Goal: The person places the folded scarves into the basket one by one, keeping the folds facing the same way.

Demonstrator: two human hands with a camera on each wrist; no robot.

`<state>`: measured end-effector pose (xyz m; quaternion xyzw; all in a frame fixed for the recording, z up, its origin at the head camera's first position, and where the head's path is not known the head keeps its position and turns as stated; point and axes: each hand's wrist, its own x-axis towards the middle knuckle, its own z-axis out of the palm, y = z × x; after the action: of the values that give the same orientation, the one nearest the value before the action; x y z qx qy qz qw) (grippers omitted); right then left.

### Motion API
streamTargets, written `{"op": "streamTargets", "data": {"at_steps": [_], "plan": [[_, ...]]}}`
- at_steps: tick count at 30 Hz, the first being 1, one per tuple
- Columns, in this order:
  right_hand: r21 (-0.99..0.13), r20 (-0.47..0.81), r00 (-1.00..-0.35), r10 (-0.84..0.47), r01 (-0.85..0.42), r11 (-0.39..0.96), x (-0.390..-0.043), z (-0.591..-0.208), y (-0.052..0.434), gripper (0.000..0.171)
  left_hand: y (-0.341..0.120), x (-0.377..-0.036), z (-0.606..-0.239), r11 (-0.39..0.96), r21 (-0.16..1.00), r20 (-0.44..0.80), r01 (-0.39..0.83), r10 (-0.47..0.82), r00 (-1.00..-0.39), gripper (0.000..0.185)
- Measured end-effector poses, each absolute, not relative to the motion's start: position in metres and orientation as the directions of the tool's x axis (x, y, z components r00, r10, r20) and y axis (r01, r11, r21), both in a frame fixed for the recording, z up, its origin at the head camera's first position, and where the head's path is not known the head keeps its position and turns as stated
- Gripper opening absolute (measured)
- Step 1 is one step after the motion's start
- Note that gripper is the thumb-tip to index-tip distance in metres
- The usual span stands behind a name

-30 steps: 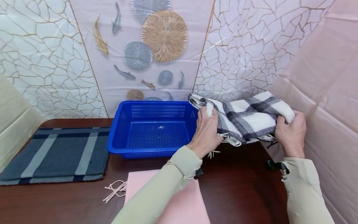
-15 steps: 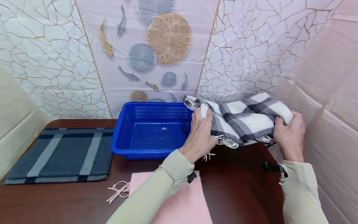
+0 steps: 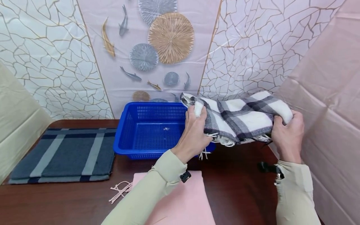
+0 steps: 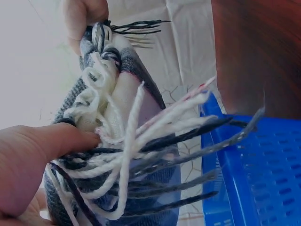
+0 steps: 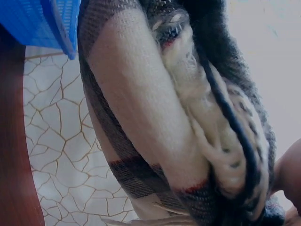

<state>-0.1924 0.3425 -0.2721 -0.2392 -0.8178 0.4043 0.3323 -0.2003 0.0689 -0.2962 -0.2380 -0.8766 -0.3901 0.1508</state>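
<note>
A folded black, grey and white plaid scarf (image 3: 239,117) with fringed ends is held up between my two hands. My left hand (image 3: 194,132) grips its left end, thumb over the fringe (image 4: 141,141) in the left wrist view. At the right end, my right hand (image 3: 289,134) pinches the folded cloth; the right wrist view shows the thick layers (image 5: 146,94) close up. A blue plastic basket (image 3: 121,137) stands to the left, its right side partly hidden behind the scarf and my left hand. Part of the scarf's left end overlaps the basket's right rim in the head view.
A folded dark blue-grey blanket (image 3: 70,156) with light stripes lies on the table at left. Folded pink cloth (image 3: 185,197) with fringe lies in front, partly under my left forearm. Patterned sheeting (image 3: 244,56) hangs behind the brown table (image 3: 236,181).
Both hands have carried the scarf a little to the left, so its left end now covers more of the basket's right side. The grip on it looks the same.
</note>
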Motion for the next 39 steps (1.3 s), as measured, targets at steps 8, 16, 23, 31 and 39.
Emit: {"op": "streamTargets", "data": {"at_steps": [8,16,23,31,39], "plan": [[-0.808,0.395,-0.667,0.631,0.074,0.585,-0.190,-0.274,0.330,0.044,0.050,-0.198,-0.298,0.541,0.647,0.454,0.537,0.292,-0.842,0.097],[-0.798,0.436,-0.665,0.607,0.027,0.602,-0.190,-0.274,0.314,0.043,0.033,-0.195,-0.301,0.524,0.634,0.499,0.568,0.285,-0.819,0.098],[-0.829,0.429,-0.675,0.600,-0.031,0.558,-0.193,-0.276,0.299,0.030,0.016,-0.193,-0.303,0.488,0.639,0.535,0.594,0.273,-0.799,0.100],[-0.841,0.432,-0.680,0.593,-0.065,0.537,-0.196,-0.281,0.284,0.036,-0.001,-0.189,-0.308,0.481,0.654,0.533,0.583,0.253,-0.807,0.101],[-0.858,0.435,-0.700,0.566,-0.132,0.496,-0.198,-0.285,0.265,0.035,-0.022,-0.188,-0.308,0.490,0.669,0.515,0.559,0.236,-0.824,0.100]]}}
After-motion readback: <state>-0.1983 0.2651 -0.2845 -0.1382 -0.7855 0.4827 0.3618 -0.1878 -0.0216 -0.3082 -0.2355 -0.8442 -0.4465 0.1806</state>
